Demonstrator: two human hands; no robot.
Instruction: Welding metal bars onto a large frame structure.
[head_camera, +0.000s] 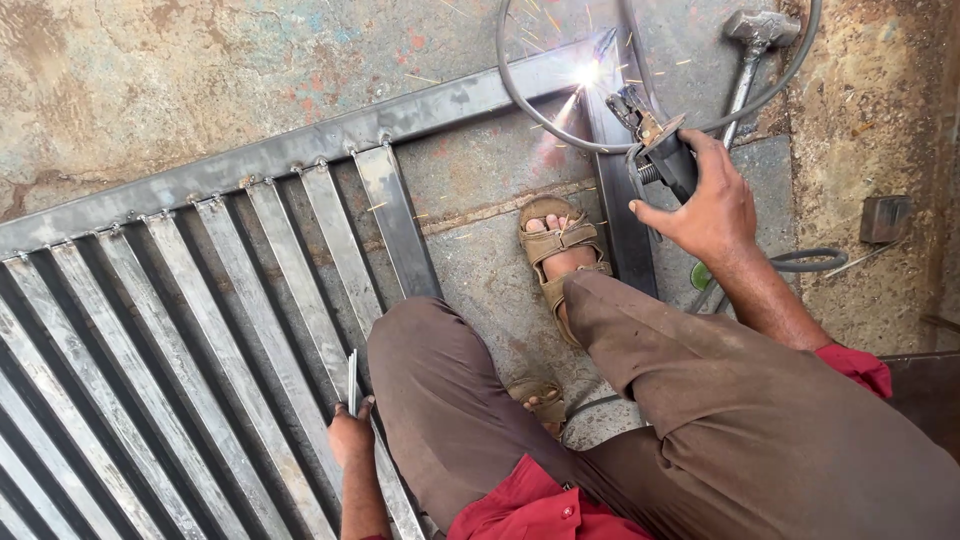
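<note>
Right hand: your right hand (712, 200) is clamped round the electrode holder (660, 150), its rod tip sparking at the arc (587, 72) on the frame (300, 150).
Left hand: your left hand (350, 432) is closed on a thin flat piece (352, 382), probably a metal strip, just above the slats (200, 350).
Nearby: hammer (752, 45), cable (520, 90).

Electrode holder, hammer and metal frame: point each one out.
Electrode holder (668, 160), head view, on its black handle in the right hand.
Hammer (760, 28), head view, on its head.
Metal frame (300, 150), head view, on its top bar.
</note>
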